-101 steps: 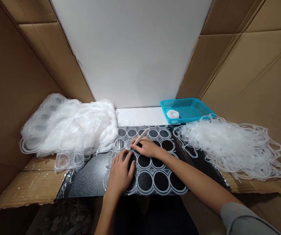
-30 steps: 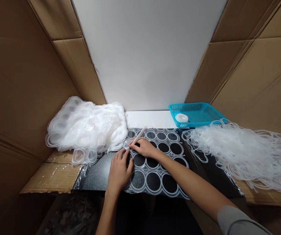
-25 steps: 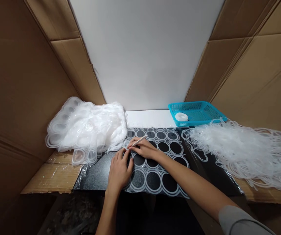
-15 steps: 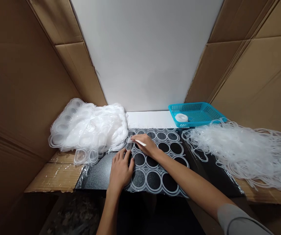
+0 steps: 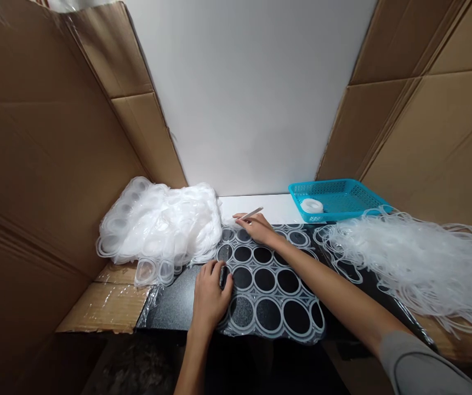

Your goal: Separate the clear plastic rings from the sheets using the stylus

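Note:
A translucent sheet of joined rings lies flat on a black tabletop, with dark round openings in rows. My left hand rests palm down on the sheet's left edge, thumb apart from the fingers, holding nothing. Near the sheet's far left corner, my right hand grips a slim white pen-like stick, its upper end tilted to the right. The stick's lower tip is hidden or too small to make out by the fingers.
On the left is a heap of translucent ring sheets. A blue basket at the back right holds a white ring stack. Tangled clear strips cover the right side. Cardboard walls stand on both sides.
My right hand has moved farther back along the sheet's left side, and the stick now points up to the right. My left hand stays on the sheet's left edge. The view has shifted slightly.

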`<state>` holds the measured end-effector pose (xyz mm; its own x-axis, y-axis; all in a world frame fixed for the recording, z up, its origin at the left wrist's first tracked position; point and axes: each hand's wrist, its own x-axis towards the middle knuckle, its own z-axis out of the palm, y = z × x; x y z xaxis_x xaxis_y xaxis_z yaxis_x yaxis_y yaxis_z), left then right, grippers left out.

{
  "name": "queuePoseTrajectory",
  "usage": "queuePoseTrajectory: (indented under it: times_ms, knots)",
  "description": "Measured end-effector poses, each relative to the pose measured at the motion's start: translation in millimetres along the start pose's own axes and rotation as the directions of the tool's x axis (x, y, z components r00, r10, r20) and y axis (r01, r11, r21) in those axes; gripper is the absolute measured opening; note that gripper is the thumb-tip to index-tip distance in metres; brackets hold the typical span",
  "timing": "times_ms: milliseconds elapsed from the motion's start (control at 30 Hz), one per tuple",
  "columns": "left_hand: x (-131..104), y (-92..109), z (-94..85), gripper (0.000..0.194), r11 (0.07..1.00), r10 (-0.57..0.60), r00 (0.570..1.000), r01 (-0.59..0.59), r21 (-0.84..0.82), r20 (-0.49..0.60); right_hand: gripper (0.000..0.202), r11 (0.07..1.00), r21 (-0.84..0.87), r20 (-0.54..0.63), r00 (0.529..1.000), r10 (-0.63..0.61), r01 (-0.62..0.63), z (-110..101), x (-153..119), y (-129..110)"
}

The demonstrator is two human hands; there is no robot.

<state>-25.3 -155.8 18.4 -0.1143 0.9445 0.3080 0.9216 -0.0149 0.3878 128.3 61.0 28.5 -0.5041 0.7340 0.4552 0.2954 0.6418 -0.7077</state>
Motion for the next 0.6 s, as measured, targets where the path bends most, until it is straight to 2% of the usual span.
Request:
queuePoseTrajectory:
  times_ms: [100, 200, 300, 433, 600]
  knots:
    - [12, 7, -3.0, 0.026, 0.993, -0.058, 0.997, 0.063, 0.102, -0.049, 0.016, 1.0, 0.009, 0.114, 0.994, 0.006, -0.007, 16, -3, -5]
    - [31, 14, -0.2, 0.023, 0.988, -0.075, 0.992, 0.088, 0.128, -0.104, 0.012, 0.993, 0.068, 0.164, 0.983, 0.08, -0.092, 31, -7, -7]
    - [45, 14, 11.3, 0.023, 1.0, -0.002, 0.999, 0.001, -0.022, -0.042, 0.013, 0.981, 0.141, 0.133, 0.984, 0.117, -0.136, 38, -10, -6]
    - [44, 11, 25.2, 0.022, 0.986, 0.058, 0.998, -0.061, -0.154, -0.023, 0.013, 0.978, 0.15, 0.114, 0.985, 0.126, -0.143, 36, -12, -3]
    - [39, 21, 21.8, 0.021, 0.934, 0.146, 0.989, -0.132, -0.333, 0.017, 0.011, 0.982, 0.108, 0.138, 0.981, 0.138, -0.153, 28, -11, -3]
